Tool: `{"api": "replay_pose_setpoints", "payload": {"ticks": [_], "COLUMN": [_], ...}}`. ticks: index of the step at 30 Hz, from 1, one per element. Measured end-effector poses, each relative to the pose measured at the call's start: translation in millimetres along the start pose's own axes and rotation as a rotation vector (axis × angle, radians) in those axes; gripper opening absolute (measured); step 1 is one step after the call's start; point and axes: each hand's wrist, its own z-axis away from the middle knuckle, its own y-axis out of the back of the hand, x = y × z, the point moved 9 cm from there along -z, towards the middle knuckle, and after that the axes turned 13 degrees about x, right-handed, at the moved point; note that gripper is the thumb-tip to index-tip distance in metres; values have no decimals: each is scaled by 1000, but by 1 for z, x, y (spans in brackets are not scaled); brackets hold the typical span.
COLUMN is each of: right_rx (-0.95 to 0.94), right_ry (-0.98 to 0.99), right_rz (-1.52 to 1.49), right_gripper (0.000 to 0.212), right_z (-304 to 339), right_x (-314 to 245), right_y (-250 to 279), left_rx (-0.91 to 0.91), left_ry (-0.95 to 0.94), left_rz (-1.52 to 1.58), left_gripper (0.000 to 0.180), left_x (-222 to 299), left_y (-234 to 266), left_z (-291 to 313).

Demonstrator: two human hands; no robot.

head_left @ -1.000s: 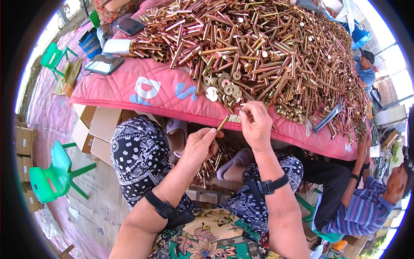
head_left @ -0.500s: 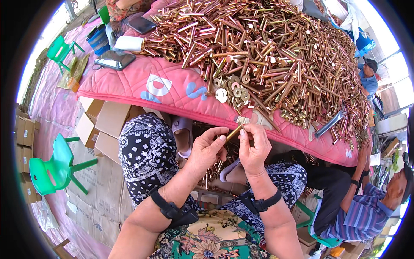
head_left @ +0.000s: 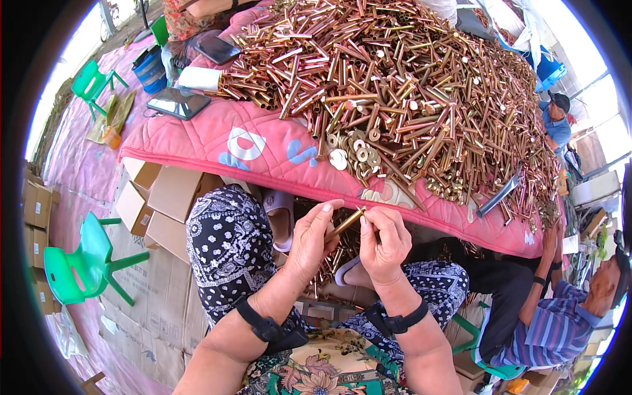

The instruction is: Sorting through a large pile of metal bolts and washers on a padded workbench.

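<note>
Head view: your left hand (head_left: 312, 238) grips one golden metal tube (head_left: 347, 222); right hand (head_left: 384, 238), grip unclear; heaped coppery metal tubes (head_left: 408, 99) remain.

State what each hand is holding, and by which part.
The left hand holds a brass-coloured tube by its near end. The right hand has its fingertips at the far end; whether they grip anything cannot be told.

Tubes (head_left: 424, 79) heaped on a quilt (head_left: 197, 135), washers (head_left: 361, 155) at their near edge; chair (head_left: 92, 257) left, co-worker (head_left: 546, 326) right
</note>
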Motion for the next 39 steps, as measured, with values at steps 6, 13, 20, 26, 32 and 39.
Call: {"api": "replay_pose_setpoints", "payload": {"ticks": [6, 13, 20, 26, 32, 39], "right_rx": [-333, -150, -746, -773, -599, -430], "right_ry": [165, 394, 36, -114, -327, -873], "right_rz": [-182, 160, 552, 743, 223, -407], "right_gripper": [22, 18, 23, 22, 14, 15], "right_z": [24, -89, -70, -69, -76, -38], "right_x": [-19, -6, 54, 81, 75, 103], "right_y": [-42, -72, -191, -210, -131, -7], "left_rx": [159, 75, 242, 294, 254, 79], "left_ry": [37, 115, 82, 65, 47, 81], "left_rz": [182, 263, 323, 374, 310, 123], "left_gripper": [29, 18, 19, 20, 24, 25], "left_x": [9, 5, 15, 21, 22, 14], "left_y": [14, 28, 44, 49, 46, 21], "left_z": [1, -12, -12, -11, -10, -7]}}
